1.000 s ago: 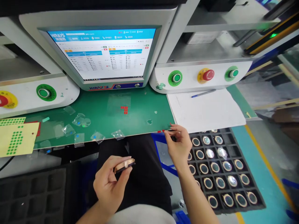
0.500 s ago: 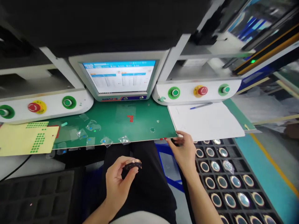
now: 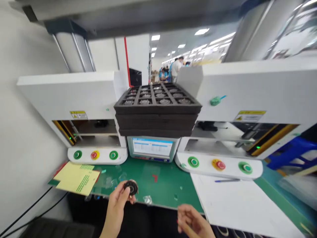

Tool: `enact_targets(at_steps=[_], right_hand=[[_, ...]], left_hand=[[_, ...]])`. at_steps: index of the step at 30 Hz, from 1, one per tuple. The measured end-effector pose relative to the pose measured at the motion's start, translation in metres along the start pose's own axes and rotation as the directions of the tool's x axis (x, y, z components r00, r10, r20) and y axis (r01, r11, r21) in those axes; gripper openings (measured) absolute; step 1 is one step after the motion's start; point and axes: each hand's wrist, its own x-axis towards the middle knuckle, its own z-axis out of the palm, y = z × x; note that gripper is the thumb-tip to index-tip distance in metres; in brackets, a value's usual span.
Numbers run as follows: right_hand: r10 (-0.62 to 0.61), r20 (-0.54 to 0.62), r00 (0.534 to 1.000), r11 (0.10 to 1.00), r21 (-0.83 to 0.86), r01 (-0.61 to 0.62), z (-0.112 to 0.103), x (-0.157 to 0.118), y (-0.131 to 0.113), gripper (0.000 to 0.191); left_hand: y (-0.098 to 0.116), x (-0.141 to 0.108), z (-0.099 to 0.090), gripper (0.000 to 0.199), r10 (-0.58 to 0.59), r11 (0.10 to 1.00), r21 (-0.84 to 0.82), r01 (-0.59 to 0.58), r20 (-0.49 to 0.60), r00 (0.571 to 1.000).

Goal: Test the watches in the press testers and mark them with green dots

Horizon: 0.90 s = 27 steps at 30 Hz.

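Observation:
In my left hand (image 3: 118, 202) is a round black part (image 3: 131, 187), held up over the front edge of the green table mat (image 3: 164, 190). Its ringed dark face shows, with a thin gold-coloured rim at one side. To the right, my right hand (image 3: 192, 220) hangs at the mat's edge with its fingers curled and pinched. A tiny bit of red (image 3: 177, 220) shows at its fingertips, like a small sticker. Flat on the mat lies a group of red stickers (image 3: 155, 178). Clear film scraps (image 3: 147, 199) are near the front edge.
A screen (image 3: 152, 147) stands between two white presses with green buttons (image 3: 194, 162) and red ones. Black foam trays (image 3: 158, 120) are stacked above it. Yellow sticker sheets (image 3: 80, 178) lie left; white paper (image 3: 230, 198) and a pen (image 3: 227, 180) lie right. People (image 3: 175, 67) are far behind.
The view has tilted up, showing the stacked trays and the room behind. My left hand has raised the round part and turned its face to view. My right hand has left the table edge.

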Motion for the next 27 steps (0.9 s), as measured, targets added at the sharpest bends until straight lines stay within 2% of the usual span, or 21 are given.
enact_targets(at_steps=[3, 4, 10, 13, 19, 24, 27], right_hand=[[-0.234, -0.049, 0.971, 0.926, -0.316, 0.207, 0.020, 0.016, -0.004, 0.024], [-0.251, -0.051, 0.967, 0.907, -0.361, 0.216, 0.027, 0.023, 0.000, 0.022], [-0.193, 0.035, 0.981, 0.878, -0.441, 0.189, 0.060, 0.063, 0.048, 0.025], [-0.182, 0.067, 0.981, 0.848, -0.494, 0.191, 0.069, 0.078, 0.063, 0.034], [-0.172, 0.126, 0.977, 0.776, -0.593, 0.214, 0.079, 0.077, 0.075, 0.044], [-0.226, 0.130, 0.965, 0.729, -0.635, 0.256, 0.078, 0.059, 0.069, 0.035], [-0.265, 0.201, 0.943, 0.698, -0.634, 0.331, 0.078, 0.049, 0.065, 0.030]], left_hand=[[0.000, 0.000, -0.010, 0.042, -0.027, 0.997, -0.078, 0.021, -0.085, 0.996], [-0.002, -0.001, -0.015, 0.042, -0.036, 0.996, -0.082, 0.026, -0.121, 0.992], [-0.014, -0.004, -0.060, 0.040, -0.113, 0.993, -0.041, 0.106, -0.213, 0.970], [-0.018, 0.000, -0.071, 0.036, -0.133, 0.991, -0.041, 0.128, -0.205, 0.970], [-0.025, 0.005, -0.070, 0.032, -0.174, 0.985, -0.024, 0.172, -0.138, 0.975], [-0.032, 0.005, -0.065, 0.030, -0.217, 0.976, 0.020, 0.219, -0.076, 0.973], [-0.037, 0.005, -0.061, 0.028, -0.241, 0.969, 0.042, 0.242, -0.027, 0.970]])
